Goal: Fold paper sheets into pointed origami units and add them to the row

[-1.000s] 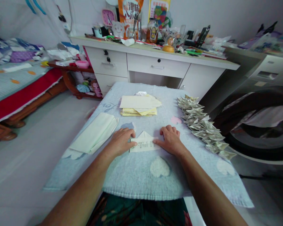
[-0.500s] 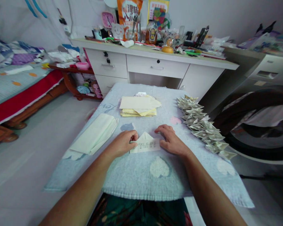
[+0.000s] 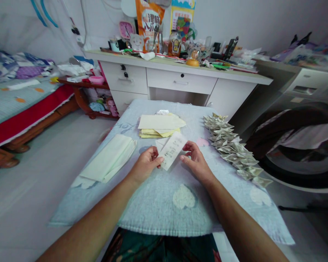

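A folded sheet of paper (image 3: pixel 172 150) with printed writing is tilted up above the cloth-covered table. My left hand (image 3: pixel 149 160) pinches its lower left edge between thumb and fingers. Beside the paper's right edge is my right hand (image 3: pixel 194 158), thumb and fingers apart, close to the sheet; I see no grip there. Behind the hands lies a stack of yellowish paper (image 3: pixel 160 123). To the left rests a folded bundle of pale paper (image 3: pixel 109 158). Rows of pointed folded paper pieces (image 3: pixel 231 147) stand along the right side.
The table bears a pale blue cloth (image 3: pixel 153 211). Beyond it stands a white desk (image 3: pixel 180 78) crowded with a jar (image 3: pixel 175 45), a pink clock (image 3: pixel 125 29) and other items. A bed (image 3: pixel 30 94) is at left, a front-loading washing machine (image 3: pixel 306 87) at right.
The folded paper has been lifted off the cloth and turned, its right end now pointing up and away. My left hand still pinches it; my right hand has stayed close.
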### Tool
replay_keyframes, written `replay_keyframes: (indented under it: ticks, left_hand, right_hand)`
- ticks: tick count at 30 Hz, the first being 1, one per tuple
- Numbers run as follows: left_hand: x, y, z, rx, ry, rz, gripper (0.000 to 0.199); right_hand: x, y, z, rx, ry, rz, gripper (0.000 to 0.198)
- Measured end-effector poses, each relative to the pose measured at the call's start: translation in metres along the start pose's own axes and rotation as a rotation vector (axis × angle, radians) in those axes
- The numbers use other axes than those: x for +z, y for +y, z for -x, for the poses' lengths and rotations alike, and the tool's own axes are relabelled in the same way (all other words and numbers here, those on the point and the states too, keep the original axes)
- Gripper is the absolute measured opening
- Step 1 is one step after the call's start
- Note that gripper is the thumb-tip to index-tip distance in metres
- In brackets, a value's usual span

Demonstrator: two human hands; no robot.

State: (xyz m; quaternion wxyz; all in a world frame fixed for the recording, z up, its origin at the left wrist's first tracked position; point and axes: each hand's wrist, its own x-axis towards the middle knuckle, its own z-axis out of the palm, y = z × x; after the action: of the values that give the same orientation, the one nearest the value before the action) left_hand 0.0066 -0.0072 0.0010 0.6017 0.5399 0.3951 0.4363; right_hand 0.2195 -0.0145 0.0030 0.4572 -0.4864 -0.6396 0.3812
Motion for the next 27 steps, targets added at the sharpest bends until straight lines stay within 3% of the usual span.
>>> replay_keyframes:
  ticks: [5,10,13,16,18,22,27]
  left_hand:
    - [0.007,-0.005,-0.001,-0.046,-0.093,0.014,0.035]
    - [0.015,-0.013,-0.002,0.012,-0.156,-0.107,0.034]
    - [0.014,-0.012,0.000,0.073,-0.035,-0.291,0.040]
    - [0.011,-0.005,0.005,0.238,0.188,-0.510,0.060]
    - [0.009,0.000,0.010,0.338,0.254,-0.594,0.064]
    - [0.011,0.001,0.018,0.532,0.218,-0.806,0.061]
    - [0.011,-0.004,0.016,0.684,0.074,-0.981,0.045]
  right_hand:
    - [0.011,-0.003,0.001,-0.055,-0.192,0.006,0.038]
    - [0.020,0.002,0.004,-0.049,-0.184,-0.120,0.025]
    - [0.017,0.002,0.004,-0.037,-0.099,-0.103,0.022]
    - [0.009,-0.003,0.004,-0.109,0.035,0.136,0.013]
    - [0.004,-0.006,0.004,-0.190,0.096,0.366,0.009]
    - [0.001,-0.006,0.005,-0.326,0.091,0.738,0.020]
    - [0.008,-0.002,0.006,-0.424,0.011,0.941,0.021]
